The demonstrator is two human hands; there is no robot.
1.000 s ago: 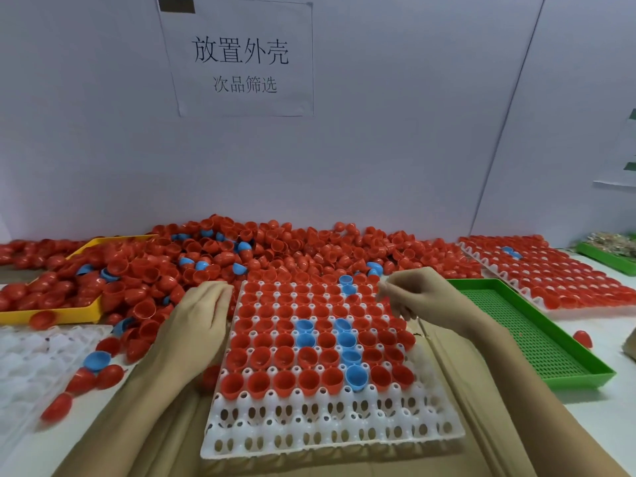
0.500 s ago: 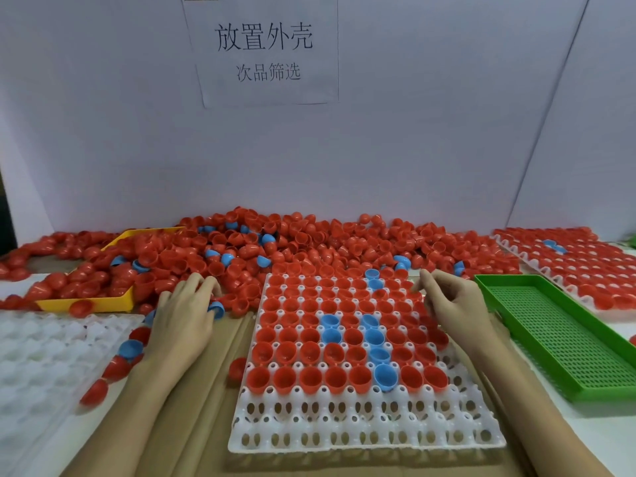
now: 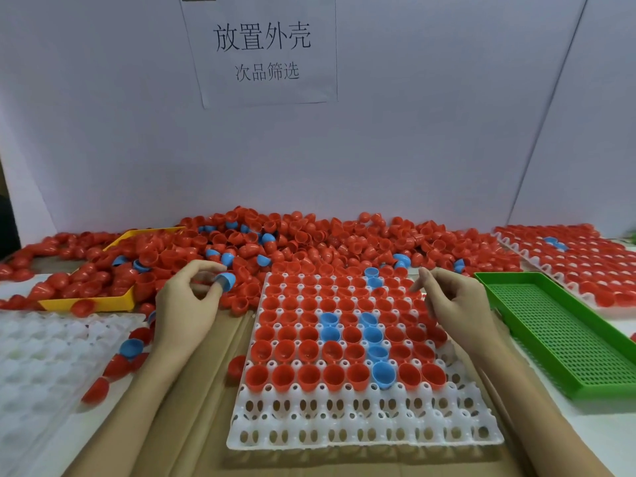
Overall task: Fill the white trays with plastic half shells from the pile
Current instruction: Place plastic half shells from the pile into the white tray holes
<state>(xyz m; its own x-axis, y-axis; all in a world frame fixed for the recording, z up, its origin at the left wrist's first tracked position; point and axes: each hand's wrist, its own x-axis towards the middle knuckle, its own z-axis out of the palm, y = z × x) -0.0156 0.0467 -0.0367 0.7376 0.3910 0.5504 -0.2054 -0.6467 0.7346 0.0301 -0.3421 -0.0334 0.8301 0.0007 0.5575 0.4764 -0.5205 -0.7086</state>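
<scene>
The white tray (image 3: 361,425) lies in front of me on cardboard. Its far rows hold red half shells with a few blue ones, and its two nearest rows have bare sockets. The pile of red and blue half shells (image 3: 309,242) stretches along the wall behind it. My left hand (image 3: 186,304) hovers at the pile's near edge, left of the tray, and pinches a blue half shell (image 3: 225,280) in its fingertips. My right hand (image 3: 454,304) hangs over the tray's right side with loosely curled fingers. No shell shows in it.
A yellow tray (image 3: 113,302) sits half buried in shells at the left. An unfilled white tray (image 3: 41,356) lies at the near left with loose shells (image 3: 130,349) beside it. A green perforated tray (image 3: 564,339) stands on the right, and a filled tray (image 3: 578,256) lies behind it.
My left hand has lifted off the pile's edge with a blue half shell now pinched in its fingertips. My right hand stays over the tray's right side.
</scene>
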